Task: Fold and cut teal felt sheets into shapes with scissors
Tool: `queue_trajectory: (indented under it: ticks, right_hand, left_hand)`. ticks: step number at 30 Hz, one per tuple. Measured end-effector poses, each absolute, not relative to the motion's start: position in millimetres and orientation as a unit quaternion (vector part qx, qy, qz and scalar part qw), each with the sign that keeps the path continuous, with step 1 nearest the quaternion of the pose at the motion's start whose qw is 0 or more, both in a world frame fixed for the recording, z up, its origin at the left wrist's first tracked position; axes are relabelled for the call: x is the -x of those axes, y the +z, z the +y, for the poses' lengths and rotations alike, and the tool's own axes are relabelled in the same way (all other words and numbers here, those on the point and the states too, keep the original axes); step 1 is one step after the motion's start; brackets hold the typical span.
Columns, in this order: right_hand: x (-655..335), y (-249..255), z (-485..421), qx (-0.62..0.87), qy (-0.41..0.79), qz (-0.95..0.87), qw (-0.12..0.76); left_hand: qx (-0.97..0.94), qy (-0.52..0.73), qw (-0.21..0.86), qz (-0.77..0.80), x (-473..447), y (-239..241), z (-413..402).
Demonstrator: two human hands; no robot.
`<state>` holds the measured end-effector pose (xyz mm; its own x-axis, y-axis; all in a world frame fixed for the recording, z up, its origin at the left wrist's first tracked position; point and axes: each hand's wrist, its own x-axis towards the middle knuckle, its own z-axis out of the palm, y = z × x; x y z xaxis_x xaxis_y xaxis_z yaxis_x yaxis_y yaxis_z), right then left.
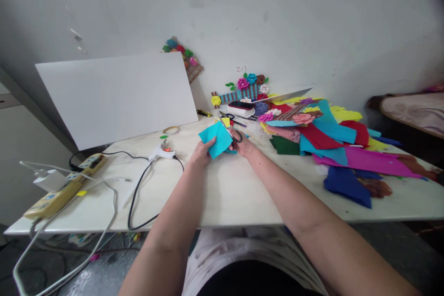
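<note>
Hidden and cropped
The blue sheet hides some fingers of the left hand; the white board covers part of the flowered trellis; frame edges crop both arms and the patterned cloth.

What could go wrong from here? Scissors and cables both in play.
1. The right hand holds scissors at the turquoise sheet gripped by the left hand; a slip might nick the left fingers.
2. The black cable loops beside the left forearm; an arm movement could snag it and drag the glue gun.
</note>
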<state>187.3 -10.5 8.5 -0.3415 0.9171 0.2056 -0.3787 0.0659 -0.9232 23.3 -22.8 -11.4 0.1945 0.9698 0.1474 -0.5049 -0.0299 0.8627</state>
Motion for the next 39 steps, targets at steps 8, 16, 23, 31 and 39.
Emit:
queue_trajectory:
  ticks: [8, 16, 23, 31, 39]
  right_hand:
    - [-188.1, 12.8, -13.6, 0.265, 0.602, -0.540, 0.525]
    - [-188.2, 16.7, -16.1, 0.274, 0.590, -0.547, 0.527]
    - [-188.9, 16.3, -15.1, 0.275, 0.589, -0.551, 0.523]
    - [-189.1, 13.4, -14.6, 0.261, 0.623, -0.538, 0.504]
    - [-188.4, 4.9, -7.3, 0.263, 0.644, -0.524, 0.492]
  left_hand:
    - [-0.399, 0.589, 0.639, 0.293, -25.6, -7.7, -25.7]
    - [-0.387, 0.595, 0.631, 0.312, -26.4, -5.8, -27.3]
    - [-0.388, 0.595, 0.630, 0.313, -26.5, -4.9, -27.1]
    - [-0.394, 0.592, 0.630, 0.313, -25.9, -6.1, -26.7]
    - [-0.421, 0.572, 0.638, 0.297, -26.8, -7.4, -28.6]
